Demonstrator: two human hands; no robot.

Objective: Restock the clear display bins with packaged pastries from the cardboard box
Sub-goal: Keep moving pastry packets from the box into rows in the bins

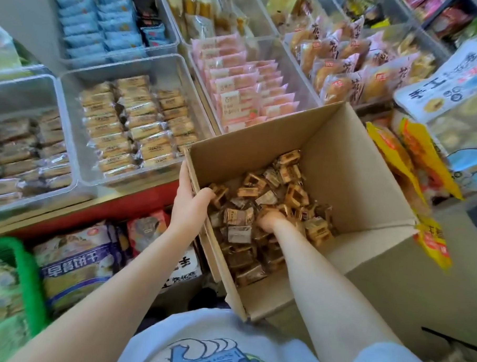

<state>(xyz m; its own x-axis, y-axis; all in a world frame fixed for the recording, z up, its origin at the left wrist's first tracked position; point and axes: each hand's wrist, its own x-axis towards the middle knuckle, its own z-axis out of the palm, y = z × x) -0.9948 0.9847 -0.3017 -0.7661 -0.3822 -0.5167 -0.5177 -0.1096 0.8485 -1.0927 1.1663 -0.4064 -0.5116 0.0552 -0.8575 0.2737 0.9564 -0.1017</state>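
A large open cardboard box (350, 169), plain brown with smooth matte walls and raised flaps, is seen tilted against the front of the display, its upper corner resting just beside the bins. Behind it, rows of clear display bins (165, 68) in rigid transparent plastic with rounded rims are set side by side. One bin holds tan rectangular biscuits (133, 127) in glossy clear wrappers, packed upright in neat rows; the bin to its left (31, 89) is filled with darker brown bars stacked loosely; another is lined with flat pink packets (244, 82); a farther one is filled with pale blue packets (91, 21); and round golden buns (343, 59) in crinkled film are heaped in the bin to the right. Below the red shelf edge, large soft bags of printed film (75, 258) are laid, and a green plastic basket (23, 267) is seen at the lower left. Yellow foil bags (412, 172) are hung to the right of the box. On the box floor a loose heap of small packaged pastries (272, 198) is piled, squarish and brown in shiny crumpled wrappers. The box's left wall is gripped at its rim by the left hand (190, 198), fingers curled over the edge into the box. The right hand (271, 219) is buried among the pastries with its fingers hidden, so whether anything is grasped cannot be told.
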